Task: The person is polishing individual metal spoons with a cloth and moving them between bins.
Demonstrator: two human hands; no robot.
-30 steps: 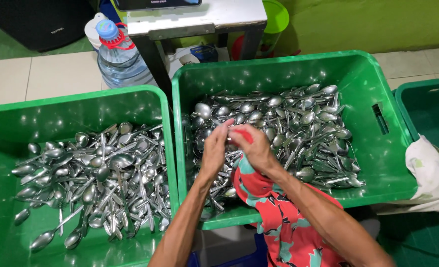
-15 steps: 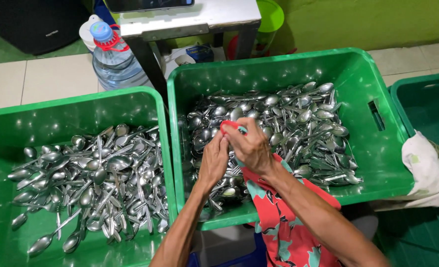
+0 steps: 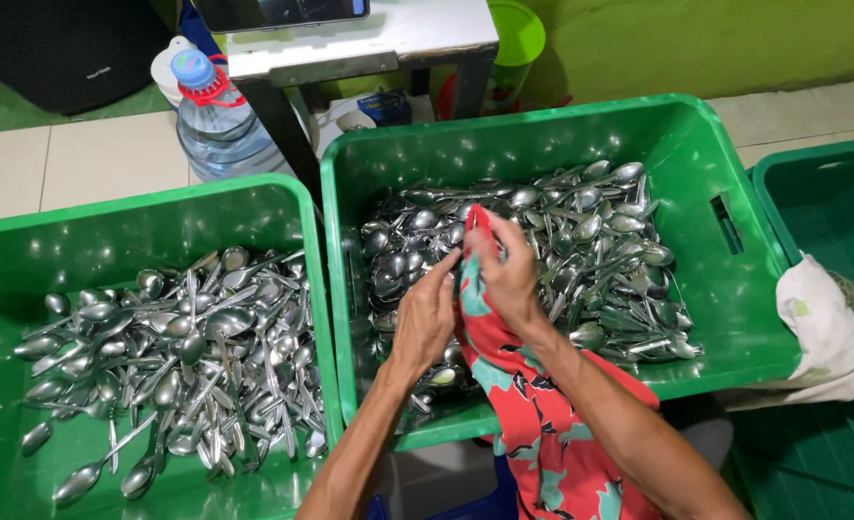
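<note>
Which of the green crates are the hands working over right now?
The middle crate, piled with spoons. Both the left hand and right hand, holding a red patterned cloth, are above it; the left crate sits untouched.

Two crates stand side by side before me: left crate (image 3: 138,217) and right crate (image 3: 725,289), both holding spoons (image 3: 600,250); a bottle (image 3: 217,120) behind them.

A second green crate (image 3: 109,241) on the left holds loose spoons (image 3: 186,356). Behind it a water bottle (image 3: 217,120) with a blue cap stands on the tiled floor (image 3: 90,164), beside a metal table (image 3: 369,43). A third green crate (image 3: 831,193) sits at the right edge, a white cloth (image 3: 822,327) draped over its rim.
</note>
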